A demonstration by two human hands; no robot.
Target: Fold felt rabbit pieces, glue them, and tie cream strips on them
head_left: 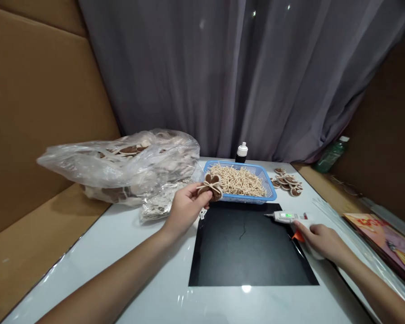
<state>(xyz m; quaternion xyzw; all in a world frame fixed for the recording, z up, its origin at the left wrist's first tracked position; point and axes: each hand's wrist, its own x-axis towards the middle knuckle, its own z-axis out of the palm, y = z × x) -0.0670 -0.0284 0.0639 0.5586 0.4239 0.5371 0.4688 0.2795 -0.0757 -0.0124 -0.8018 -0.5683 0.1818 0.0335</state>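
Observation:
Pinched in my left hand (185,208) is a brown felt flower (212,185) with pale edges and a cream bow across its middle. A small white tag (203,214) hangs below it. My right hand (319,238) is wrapped round a white glue gun (286,217) with a lit green display and an orange trigger. Its metal nozzle points left over a black mat (253,252). Just behind the flower stands a blue basket (272,193) full of small cream bows (243,180).
A large clear plastic bag (148,157) of brown and cream pieces lies at the left. Several finished-looking flowers (288,182) are piled right of the basket. Behind stands a white-capped bottle (242,153). Clear glue sticks (361,245) and a picture book (388,243) lie at the right.

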